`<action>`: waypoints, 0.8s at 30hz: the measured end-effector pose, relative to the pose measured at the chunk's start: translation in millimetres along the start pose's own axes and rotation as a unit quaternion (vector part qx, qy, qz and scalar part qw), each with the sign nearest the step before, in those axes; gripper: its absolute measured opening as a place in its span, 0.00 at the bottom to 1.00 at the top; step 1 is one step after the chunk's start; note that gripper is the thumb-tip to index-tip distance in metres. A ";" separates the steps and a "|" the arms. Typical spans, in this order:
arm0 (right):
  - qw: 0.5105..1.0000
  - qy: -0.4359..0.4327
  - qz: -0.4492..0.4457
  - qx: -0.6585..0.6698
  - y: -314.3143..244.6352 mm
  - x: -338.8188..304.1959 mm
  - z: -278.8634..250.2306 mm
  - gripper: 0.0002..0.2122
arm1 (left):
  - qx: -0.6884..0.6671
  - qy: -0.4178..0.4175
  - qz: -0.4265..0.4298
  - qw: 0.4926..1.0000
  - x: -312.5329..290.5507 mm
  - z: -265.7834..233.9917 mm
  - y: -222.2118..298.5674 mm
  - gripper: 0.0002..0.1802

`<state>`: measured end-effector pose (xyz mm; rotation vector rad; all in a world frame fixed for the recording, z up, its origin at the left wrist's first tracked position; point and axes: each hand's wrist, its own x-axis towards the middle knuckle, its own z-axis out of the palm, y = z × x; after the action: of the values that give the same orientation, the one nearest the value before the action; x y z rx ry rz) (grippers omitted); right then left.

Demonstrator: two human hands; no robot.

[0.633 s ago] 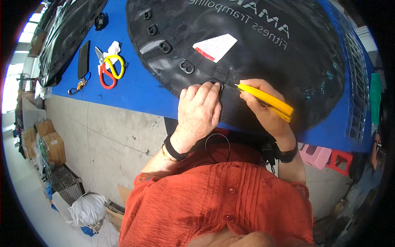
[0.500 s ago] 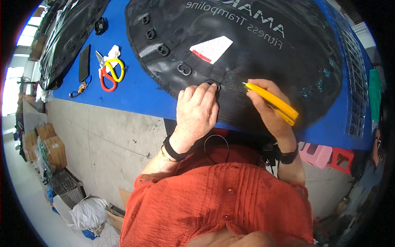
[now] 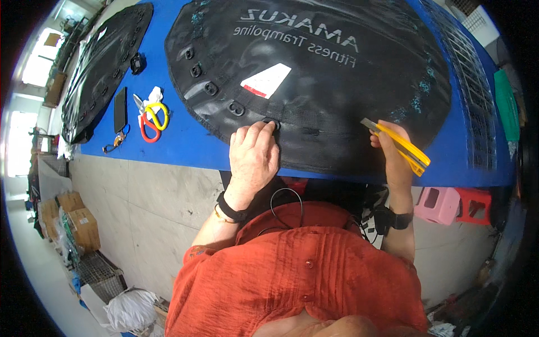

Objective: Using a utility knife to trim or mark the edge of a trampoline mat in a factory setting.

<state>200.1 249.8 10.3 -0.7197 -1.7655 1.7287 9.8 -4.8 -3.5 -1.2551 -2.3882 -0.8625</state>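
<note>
A round black trampoline mat [image 3: 348,95] lies on the blue tabletop, with black rings [image 3: 236,108] spaced along its left and near edge. My left hand [image 3: 254,156] rests at the near edge, fingers pressed together, fingertips closed on one black ring [image 3: 273,124] that they partly cover. To the right, my right hand [image 3: 394,150] grips a yellow utility knife [image 3: 409,147]. Its blade is out and points to the far left, apart from my left hand. A white label with a red strip [image 3: 266,81] lies on the mat.
Scissors with red and yellow handles [image 3: 157,118], a dark phone-like slab [image 3: 120,109] with keys, and a small black object [image 3: 136,63] lie left on the table. Another black mat [image 3: 104,70] lies at far left. Clear plastic sheeting [image 3: 469,84] covers the right side. Pink and red stools [image 3: 438,205] stand below.
My right hand with the knife has drawn away to the right, farther from my left hand, and more blade shows. My left hand stays at the same ring. The whole view has shifted slightly.
</note>
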 end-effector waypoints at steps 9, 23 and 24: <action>0.998 -0.038 -0.022 0.036 1.0 1.1 0.4 0.13 | 0.015 -0.002 0.007 1.000 -1.3 -0.9 -0.8 0.19; 0.997 -0.051 -0.051 0.035 12.2 3.2 -1.6 0.10 | 0.039 -0.009 0.011 0.999 -1.2 -1.6 -0.6 0.21; 0.997 -0.050 -0.054 0.033 10.8 2.5 -2.2 0.10 | 0.039 -0.012 0.010 0.999 -1.4 -1.5 -0.1 0.21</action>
<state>199.8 253.4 -0.3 -0.5068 -1.7698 1.7681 10.5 -6.7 -3.0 -1.2632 -2.3986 -0.7449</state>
